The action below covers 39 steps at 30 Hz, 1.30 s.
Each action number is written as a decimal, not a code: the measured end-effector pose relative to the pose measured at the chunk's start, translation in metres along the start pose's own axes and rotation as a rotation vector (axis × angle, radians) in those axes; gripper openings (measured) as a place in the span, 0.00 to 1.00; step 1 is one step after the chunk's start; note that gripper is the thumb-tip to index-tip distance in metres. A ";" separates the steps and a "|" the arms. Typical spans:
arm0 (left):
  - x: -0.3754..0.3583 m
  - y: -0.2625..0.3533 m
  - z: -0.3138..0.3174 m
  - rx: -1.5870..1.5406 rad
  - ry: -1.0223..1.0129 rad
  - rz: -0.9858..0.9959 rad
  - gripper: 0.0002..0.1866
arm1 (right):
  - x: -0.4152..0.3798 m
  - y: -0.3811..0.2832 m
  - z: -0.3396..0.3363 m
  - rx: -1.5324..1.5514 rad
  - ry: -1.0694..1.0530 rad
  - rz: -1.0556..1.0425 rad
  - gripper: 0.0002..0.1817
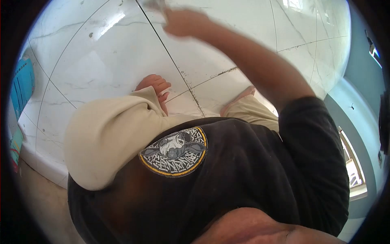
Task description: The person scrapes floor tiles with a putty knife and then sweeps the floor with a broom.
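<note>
My right arm stretches forward over the white tiles, and my right hand (185, 23) is near the top edge of the view, blurred by motion. Its fingers are closed around a pale greyish thing (155, 5), cut off by the frame and too smeared to name. My left hand (152, 82) shows just past my raised knee (91, 142), low over the floor, with its fingers curled. Whether it holds anything is hidden, and the knee covers the left arm.
Glossy white tile floor (118, 61) spreads ahead, with dark joints and dirt specks (193, 95). My bare foot (240, 99) is on it. A blue object (22, 87) stands at the left edge. Blue-grey walls (363, 61) and a window (354, 166) are on the right.
</note>
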<state>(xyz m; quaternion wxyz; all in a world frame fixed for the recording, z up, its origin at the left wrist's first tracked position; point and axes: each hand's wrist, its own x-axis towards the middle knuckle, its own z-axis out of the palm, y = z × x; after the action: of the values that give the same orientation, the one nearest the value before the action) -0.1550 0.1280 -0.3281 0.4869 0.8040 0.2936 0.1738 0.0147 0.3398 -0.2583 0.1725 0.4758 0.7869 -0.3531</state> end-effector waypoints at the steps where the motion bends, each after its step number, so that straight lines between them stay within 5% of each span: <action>1: -0.002 -0.004 0.006 0.014 0.021 -0.011 0.16 | -0.046 -0.001 0.019 0.008 -0.067 0.050 0.30; 4: -0.003 -0.004 0.011 0.059 0.084 -0.022 0.15 | -0.157 0.011 0.071 0.035 -0.355 0.188 0.36; 6: -0.007 0.001 0.011 0.098 0.109 -0.028 0.14 | -0.212 0.033 0.092 0.089 -0.610 0.097 0.36; 13: -0.004 -0.004 0.020 0.020 0.114 -0.027 0.15 | -0.159 0.049 0.072 -0.111 -0.289 0.063 0.38; 15: -0.011 -0.006 0.021 0.043 0.142 -0.062 0.14 | -0.170 0.069 0.078 -0.136 -0.235 0.192 0.37; 18: -0.005 -0.001 0.012 -0.051 0.316 0.022 0.12 | -0.236 0.114 0.097 -0.300 -0.443 0.192 0.42; 20: 0.000 0.000 0.009 0.057 0.140 0.075 0.11 | -0.229 0.123 0.085 -0.381 -0.508 0.095 0.39; 22: -0.003 -0.014 0.026 0.110 0.110 0.149 0.09 | -0.205 0.097 0.059 0.246 -0.307 0.051 0.36; 26: -0.014 -0.010 0.037 0.163 0.117 0.074 0.09 | -0.076 0.008 0.013 1.031 -0.292 0.062 0.32; 29: -0.013 -0.006 0.030 0.127 0.205 0.032 0.10 | 0.008 -0.026 -0.021 1.074 -0.220 -0.145 0.27; 34: -0.004 0.001 0.020 0.236 0.155 0.027 0.11 | 0.064 -0.042 -0.011 1.245 -0.101 0.119 0.24; 39: -0.007 -0.016 0.026 0.109 0.104 0.058 0.13 | 0.024 -0.029 0.028 1.221 -0.040 0.250 0.23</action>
<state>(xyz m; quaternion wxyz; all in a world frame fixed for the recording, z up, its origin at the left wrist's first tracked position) -0.1511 0.1114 -0.3541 0.4212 0.8274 0.3041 0.2134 -0.0245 0.3262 -0.2812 -0.0760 0.5703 0.3783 -0.7252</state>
